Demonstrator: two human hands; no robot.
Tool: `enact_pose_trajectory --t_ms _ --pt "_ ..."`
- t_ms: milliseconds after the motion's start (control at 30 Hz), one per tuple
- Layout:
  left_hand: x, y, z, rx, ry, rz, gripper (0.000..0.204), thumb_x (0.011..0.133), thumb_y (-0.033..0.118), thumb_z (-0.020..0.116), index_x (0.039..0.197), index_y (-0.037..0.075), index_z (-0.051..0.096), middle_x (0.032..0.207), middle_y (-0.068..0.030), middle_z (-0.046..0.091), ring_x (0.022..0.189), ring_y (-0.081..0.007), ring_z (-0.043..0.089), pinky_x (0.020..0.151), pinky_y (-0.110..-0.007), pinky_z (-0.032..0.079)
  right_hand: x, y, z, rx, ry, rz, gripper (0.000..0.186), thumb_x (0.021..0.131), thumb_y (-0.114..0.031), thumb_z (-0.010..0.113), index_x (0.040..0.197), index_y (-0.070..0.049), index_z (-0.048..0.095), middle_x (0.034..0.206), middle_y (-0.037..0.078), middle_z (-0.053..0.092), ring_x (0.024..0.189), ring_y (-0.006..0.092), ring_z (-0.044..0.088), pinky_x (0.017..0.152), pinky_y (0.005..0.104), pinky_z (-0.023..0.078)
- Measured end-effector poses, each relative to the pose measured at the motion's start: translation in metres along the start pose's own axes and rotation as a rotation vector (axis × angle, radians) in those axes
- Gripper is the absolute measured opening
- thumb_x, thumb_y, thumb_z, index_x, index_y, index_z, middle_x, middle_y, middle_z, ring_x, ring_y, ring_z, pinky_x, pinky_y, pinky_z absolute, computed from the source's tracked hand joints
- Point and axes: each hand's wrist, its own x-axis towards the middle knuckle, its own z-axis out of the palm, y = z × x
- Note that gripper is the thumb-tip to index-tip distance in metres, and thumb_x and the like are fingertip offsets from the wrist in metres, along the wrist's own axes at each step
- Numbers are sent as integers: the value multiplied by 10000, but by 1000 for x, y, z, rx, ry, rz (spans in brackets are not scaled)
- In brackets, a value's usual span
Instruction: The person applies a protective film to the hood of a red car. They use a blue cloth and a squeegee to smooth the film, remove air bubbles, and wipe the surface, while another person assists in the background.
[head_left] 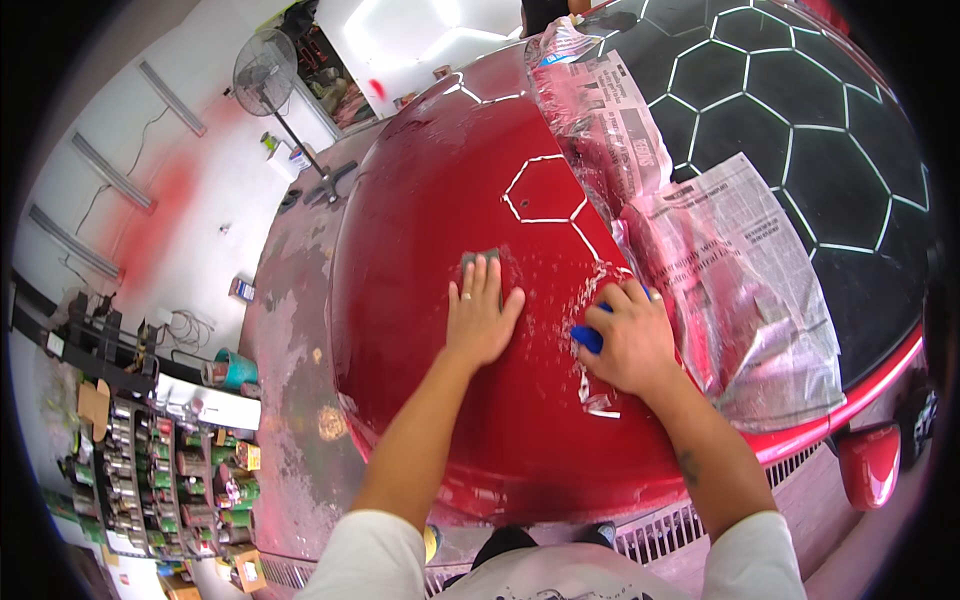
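My left hand point(482, 325) lies with outstretched fingers on the red car panel point(400, 200), its fingertips resting over a grey-green pad point(467, 262). To the right, my right hand point(630, 340) is wrapped round a blue tool point(588, 338), low against the panel. Flaky white residue point(598, 410) runs beside and below that tool. Higher up, white hexagon outlines point(545, 219) mark the red paint. Wrinkled, pink-stained newspaper point(740, 300) covers the strip between the red paint and a black section point(830, 130) patterned with white hexagons.
A standing fan point(262, 75) is by the wall at upper left. Shelves of cans point(160, 480) stand lower left, near a teal bucket point(234, 368). A floor grate point(650, 530) runs along the near side, beside a red mirror point(866, 465). Part of a dark-clothed person point(545, 15) shows at the top.
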Motion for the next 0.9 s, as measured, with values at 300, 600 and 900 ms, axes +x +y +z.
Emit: enact_pose_trajectory --t_ms 300,600,900 --pt "370 -107 -41 -113 -11 -44 1052 1106 818 271 1804 32 227 1895 -213 157 1771 -352 64 1395 -636 53 18 16 -1 171 27 -3 282 709 -351 918 892 -182 785 1127 7 716 1147 273 665 971 515 527" --pt "272 -84 -18 19 83 -12 1089 1106 834 293 1809 12 161 1887 -251 136 1761 -402 86 1408 -566 118 18 22 0 179 -17 -33 303 784 -395 890 970 -168 816 1152 35 703 1215 282 642 1022 551 527" --pt "-107 64 4 51 -50 127 1032 1130 642 529 1779 -70 160 1861 -320 141 1753 -441 75 1414 -569 82 11 25 7 105 138 -32 276 819 -374 861 979 -150 840 1140 26 725 1164 283 668 980 509 529"
